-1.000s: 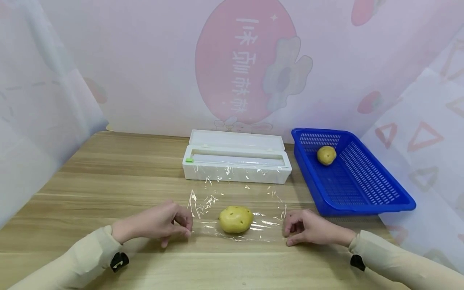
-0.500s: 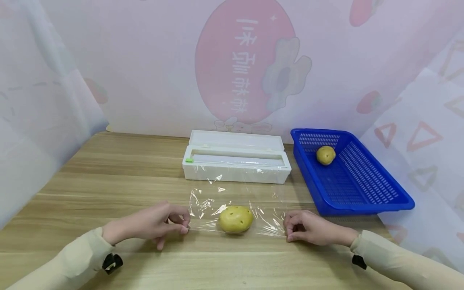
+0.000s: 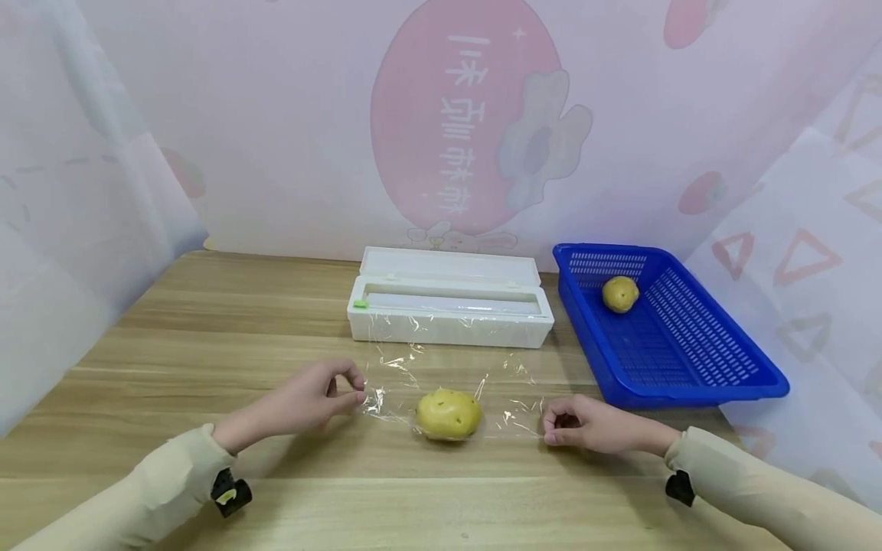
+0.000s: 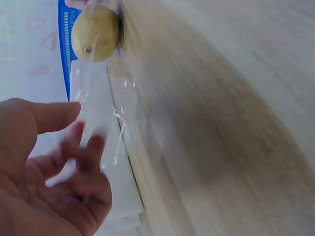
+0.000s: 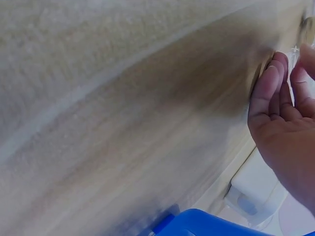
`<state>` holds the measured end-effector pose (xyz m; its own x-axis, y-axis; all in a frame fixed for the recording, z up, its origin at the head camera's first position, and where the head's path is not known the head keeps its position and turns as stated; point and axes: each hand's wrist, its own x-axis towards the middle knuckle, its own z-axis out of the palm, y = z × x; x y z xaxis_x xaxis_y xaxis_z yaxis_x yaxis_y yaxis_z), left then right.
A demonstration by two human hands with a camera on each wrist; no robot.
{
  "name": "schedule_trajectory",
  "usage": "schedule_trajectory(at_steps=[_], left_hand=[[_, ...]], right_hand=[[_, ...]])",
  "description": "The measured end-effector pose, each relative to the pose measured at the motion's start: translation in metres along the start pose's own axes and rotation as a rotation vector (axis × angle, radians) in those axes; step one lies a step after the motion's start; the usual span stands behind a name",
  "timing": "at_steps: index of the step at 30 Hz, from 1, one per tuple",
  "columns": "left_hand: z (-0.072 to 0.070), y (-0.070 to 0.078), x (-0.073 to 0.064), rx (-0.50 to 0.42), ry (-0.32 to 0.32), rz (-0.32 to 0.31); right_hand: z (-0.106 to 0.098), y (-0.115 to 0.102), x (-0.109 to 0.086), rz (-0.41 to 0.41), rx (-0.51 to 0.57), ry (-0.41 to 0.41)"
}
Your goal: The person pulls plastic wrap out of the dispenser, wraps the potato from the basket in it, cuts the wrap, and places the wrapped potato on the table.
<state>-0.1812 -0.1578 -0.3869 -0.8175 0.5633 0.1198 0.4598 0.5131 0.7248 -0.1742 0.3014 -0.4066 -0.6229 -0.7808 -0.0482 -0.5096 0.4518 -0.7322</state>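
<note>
A clear sheet of cling film (image 3: 396, 375) stretches forward from a white dispenser box (image 3: 451, 329). A yellow potato (image 3: 448, 415) sits on the table within the film's span; a faint streak crosses it in the left wrist view, but how the film lies on it is hard to tell. My left hand (image 3: 303, 402) is at the film's left corner, its thumb and fingers apart in the left wrist view (image 4: 59, 167), the fingers blurred. The right hand (image 3: 596, 425) pinches the film's right corner between thumb and index finger, other fingers curled below.
To the right stands a blue plastic basket (image 3: 661, 394) with another potato (image 3: 620, 295) at its far left. The box's lid (image 3: 451, 265) is raised at the back, and a green slider (image 3: 360, 304) sits on its left end. Printed cloth (image 3: 289, 138) hangs behind the table.
My left hand first drew slightly left, then rose away from the front edge, its thumb and finger parting. The right hand moved slightly up, and the film's front edge drew back towards the potato.
</note>
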Motion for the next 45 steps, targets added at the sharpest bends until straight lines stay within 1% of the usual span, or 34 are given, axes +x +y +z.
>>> schedule_trajectory(at_steps=[1,2,4,6,8,11,13,14,16,19,24,28,31,32,33,35,37,38,40,41,42,44,45], left_hand=[[0.001,0.003,0.002,0.040,0.036,0.012],[0.004,0.006,0.003,0.062,0.058,0.020],[0.009,0.014,0.006,0.106,0.073,0.074],[0.016,0.022,0.010,0.138,0.037,0.130],[0.024,0.029,0.013,0.178,-0.034,0.170],[0.037,0.037,0.018,0.281,-0.122,0.215],[0.045,0.040,0.022,0.353,-0.144,0.240],[0.048,0.040,0.025,0.383,-0.144,0.254],[0.053,0.041,0.029,0.414,-0.137,0.274],[0.058,0.041,0.034,0.416,-0.123,0.295],[0.059,0.038,0.040,0.391,-0.118,0.332],[0.059,0.036,0.044,0.358,-0.122,0.332],[0.059,0.036,0.047,0.334,-0.122,0.330],[0.059,0.035,0.048,0.328,-0.123,0.329],[0.059,0.035,0.048,0.321,-0.127,0.328],[0.058,0.035,0.049,0.304,-0.143,0.320],[0.057,0.035,0.049,0.287,-0.161,0.306],[0.057,0.035,0.050,0.279,-0.167,0.302],[0.055,0.035,0.051,0.257,-0.180,0.291],[0.054,0.034,0.052,0.247,-0.183,0.291],[0.053,0.034,0.054,0.234,-0.186,0.289],[0.051,0.032,0.056,0.210,-0.195,0.282],[0.050,0.031,0.057,0.201,-0.199,0.277]], right_hand=[[-0.001,0.000,0.000,0.005,0.009,-0.003],[-0.001,-0.001,0.000,0.010,0.021,-0.006],[-0.002,-0.001,0.001,0.011,0.040,-0.007],[-0.002,-0.001,0.001,0.008,0.058,-0.005],[-0.002,-0.001,0.001,0.008,0.075,-0.005],[-0.001,-0.002,0.001,0.015,0.097,-0.010],[-0.001,-0.002,0.001,0.025,0.106,-0.015],[-0.001,-0.002,0.001,0.031,0.110,-0.017],[-0.001,-0.002,0.002,0.041,0.113,-0.019],[-0.001,-0.001,0.002,0.063,0.119,-0.025],[-0.002,0.000,0.002,0.106,0.151,-0.028],[-0.003,-0.001,0.001,0.142,0.202,-0.025],[-0.003,-0.006,0.001,0.184,0.224,0.000],[-0.003,-0.009,0.001,0.197,0.202,0.023],[-0.002,-0.013,0.002,0.205,0.154,0.056],[-0.001,-0.025,0.004,0.211,0.018,0.146],[0.002,-0.041,0.010,0.192,-0.110,0.262],[0.005,-0.049,0.014,0.171,-0.156,0.318],[0.010,-0.064,0.024,0.082,-0.187,0.396],[0.013,-0.070,0.030,0.020,-0.178,0.417],[0.016,-0.074,0.035,-0.035,-0.171,0.416],[0.023,-0.080,0.046,-0.104,-0.174,0.384],[0.027,-0.080,0.051,-0.120,-0.189,0.366]])
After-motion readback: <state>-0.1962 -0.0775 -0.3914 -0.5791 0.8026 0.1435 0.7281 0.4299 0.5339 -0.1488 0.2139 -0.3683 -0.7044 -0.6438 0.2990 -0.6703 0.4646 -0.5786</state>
